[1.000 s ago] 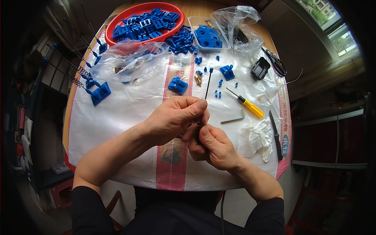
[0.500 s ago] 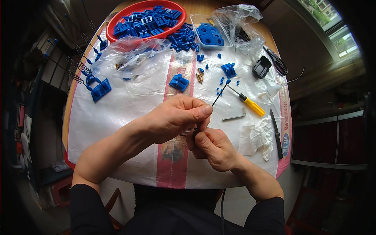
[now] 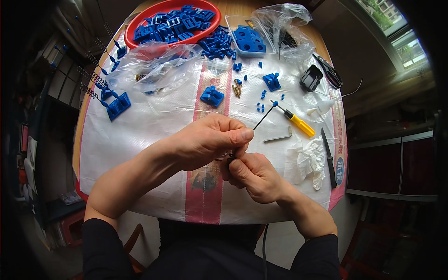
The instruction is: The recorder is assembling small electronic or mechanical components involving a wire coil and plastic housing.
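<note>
My left hand (image 3: 215,139) pinches a thin black wire (image 3: 264,117) between thumb and fingers. The wire slants up and to the right, with a small blue tip (image 3: 275,103) at its far end. Just below, my right hand (image 3: 254,175) is closed on the same piece, where a dark coiled part (image 3: 230,157) shows between the hands; most of it is hidden by the fingers. Beyond the hands lie two blue plastic bases with knobs, one in the middle (image 3: 212,96) and one farther right (image 3: 271,82). Several tiny blue pieces (image 3: 263,94) are scattered near the wire's tip.
A yellow-handled screwdriver (image 3: 302,126), L-shaped metal key (image 3: 277,138), crumpled tissue (image 3: 311,163) and knife (image 3: 329,158) lie at right. A red basin (image 3: 132,29) of blue parts and a clear box (image 3: 230,23) stand behind. Blue bases with springs (image 3: 118,107) line the left edge.
The wire's blue tip has shifted slightly right and down, so the wire leans over more. Both hands keep their hold almost in place.
</note>
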Action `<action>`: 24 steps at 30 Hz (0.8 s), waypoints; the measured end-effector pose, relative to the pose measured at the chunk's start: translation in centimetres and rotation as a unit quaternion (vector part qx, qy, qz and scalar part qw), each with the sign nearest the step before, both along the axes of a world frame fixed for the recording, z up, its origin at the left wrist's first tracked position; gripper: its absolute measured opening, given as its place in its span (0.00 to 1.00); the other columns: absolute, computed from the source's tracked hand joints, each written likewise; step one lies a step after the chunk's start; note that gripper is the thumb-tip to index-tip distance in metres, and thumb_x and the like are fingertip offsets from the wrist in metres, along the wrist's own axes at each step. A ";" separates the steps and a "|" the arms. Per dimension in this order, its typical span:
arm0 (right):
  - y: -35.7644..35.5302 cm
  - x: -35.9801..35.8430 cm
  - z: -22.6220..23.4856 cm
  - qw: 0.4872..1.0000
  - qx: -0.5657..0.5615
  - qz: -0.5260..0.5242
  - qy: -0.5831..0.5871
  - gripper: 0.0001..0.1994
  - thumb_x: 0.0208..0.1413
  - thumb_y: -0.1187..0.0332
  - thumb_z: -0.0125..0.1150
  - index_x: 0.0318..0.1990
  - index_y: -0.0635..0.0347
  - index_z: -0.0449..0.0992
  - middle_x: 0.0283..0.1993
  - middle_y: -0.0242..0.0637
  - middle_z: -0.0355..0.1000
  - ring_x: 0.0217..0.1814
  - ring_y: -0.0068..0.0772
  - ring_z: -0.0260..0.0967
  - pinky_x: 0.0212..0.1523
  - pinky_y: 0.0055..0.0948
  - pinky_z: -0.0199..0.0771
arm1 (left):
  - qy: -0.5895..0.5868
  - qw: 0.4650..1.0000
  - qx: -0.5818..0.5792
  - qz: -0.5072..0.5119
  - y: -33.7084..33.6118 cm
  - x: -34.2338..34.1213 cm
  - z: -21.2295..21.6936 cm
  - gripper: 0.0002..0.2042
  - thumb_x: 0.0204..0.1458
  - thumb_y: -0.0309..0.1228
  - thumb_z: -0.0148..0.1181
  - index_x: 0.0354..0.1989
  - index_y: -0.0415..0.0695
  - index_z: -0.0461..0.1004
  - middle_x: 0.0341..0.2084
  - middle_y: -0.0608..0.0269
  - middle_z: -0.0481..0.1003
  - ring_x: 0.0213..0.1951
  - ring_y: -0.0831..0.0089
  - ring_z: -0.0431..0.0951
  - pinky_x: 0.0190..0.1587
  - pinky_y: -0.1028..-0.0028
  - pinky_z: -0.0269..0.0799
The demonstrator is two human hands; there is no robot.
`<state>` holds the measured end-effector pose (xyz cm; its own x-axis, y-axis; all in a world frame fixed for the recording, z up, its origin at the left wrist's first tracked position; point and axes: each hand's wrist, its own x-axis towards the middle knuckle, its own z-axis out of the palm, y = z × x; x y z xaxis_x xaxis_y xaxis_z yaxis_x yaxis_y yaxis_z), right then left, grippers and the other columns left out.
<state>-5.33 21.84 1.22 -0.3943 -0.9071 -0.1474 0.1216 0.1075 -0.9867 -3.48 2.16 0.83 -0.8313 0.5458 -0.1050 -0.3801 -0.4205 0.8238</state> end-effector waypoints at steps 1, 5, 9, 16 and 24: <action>-0.1 0.0 0.0 1.000 -0.004 -0.001 -0.003 0.21 0.71 0.55 0.39 0.34 0.62 0.71 0.23 0.27 0.61 0.26 0.19 0.56 0.30 0.23 0.62 | -0.001 1.000 0.000 0.003 0.0 0.0 0.0 0.19 0.62 0.45 0.53 0.25 0.42 0.70 0.22 0.69 0.68 0.24 0.82 0.65 0.28 0.79 0.61; 0.0 -0.1 -0.2 0.997 -0.026 -0.002 -0.070 0.21 0.70 0.54 0.39 0.37 0.63 0.70 0.24 0.26 0.60 0.26 0.18 0.54 0.28 0.21 0.59 | -0.003 1.000 -0.002 0.002 -0.4 -0.2 0.0 0.20 0.63 0.46 0.52 0.27 0.42 0.71 0.23 0.69 0.69 0.25 0.82 0.66 0.29 0.80 0.63; -0.2 0.0 -1.3 0.978 -0.098 -0.046 -0.178 0.22 0.70 0.52 0.37 0.42 0.63 0.69 0.27 0.29 0.64 0.25 0.17 0.56 0.27 0.19 0.59 | -0.001 0.999 -0.011 0.044 -0.4 -0.1 1.2 0.19 0.64 0.46 0.49 0.31 0.41 0.73 0.25 0.67 0.71 0.28 0.82 0.70 0.32 0.80 0.67; -0.8 -0.5 -1.8 0.956 -0.170 -0.029 -0.238 0.26 0.71 0.51 0.32 0.59 0.68 0.60 0.41 0.43 0.73 0.34 0.28 0.72 0.40 0.26 0.72 | -0.012 0.982 0.022 0.187 -0.3 -1.0 -0.4 0.12 0.63 0.38 0.52 0.37 0.41 0.74 0.30 0.67 0.73 0.35 0.79 0.73 0.41 0.77 0.69; -0.6 -0.8 -2.0 0.951 -0.165 -0.002 -0.263 0.26 0.71 0.56 0.33 0.67 0.69 0.52 0.50 0.57 0.72 0.43 0.44 0.77 0.48 0.39 0.74 | -0.001 0.972 0.046 0.231 -1.7 -1.9 -0.2 0.12 0.62 0.36 0.56 0.43 0.40 0.77 0.29 0.69 0.75 0.32 0.81 0.73 0.39 0.77 0.68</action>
<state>-6.12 21.28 -0.76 -0.3483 -0.9368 -0.0333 0.6070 -0.1984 -0.7696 -5.39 0.50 0.65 -0.9895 0.1225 -0.0762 -0.1361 -0.6186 0.7739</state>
